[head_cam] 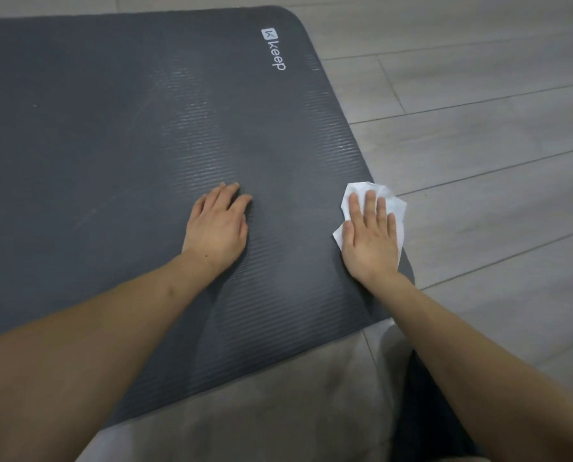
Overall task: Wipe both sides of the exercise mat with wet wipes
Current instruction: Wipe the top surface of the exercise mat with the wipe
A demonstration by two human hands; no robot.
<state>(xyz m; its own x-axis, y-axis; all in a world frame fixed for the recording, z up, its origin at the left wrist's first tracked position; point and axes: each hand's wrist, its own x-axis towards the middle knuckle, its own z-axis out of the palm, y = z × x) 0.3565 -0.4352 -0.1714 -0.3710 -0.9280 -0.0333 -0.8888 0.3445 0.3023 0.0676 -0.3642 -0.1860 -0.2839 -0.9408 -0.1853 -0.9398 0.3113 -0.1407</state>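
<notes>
Mat [118, 135] on grey plank floor [495, 111]

- Dark grey ribbed exercise mat [128, 135] lies flat on pale wood-look floor [495, 111], white "keep" logo [273, 48] near its far right corner.
- Right hand [371, 236], fingers straight, presses a crumpled white wet wipe [396, 208] onto the mat's right edge; wipe overhangs the edge slightly.
- Left hand [216, 225] rests palm down on the mat, left of the wipe, apart from it.
- Faint damp streaks show on the far part of the mat.
</notes>
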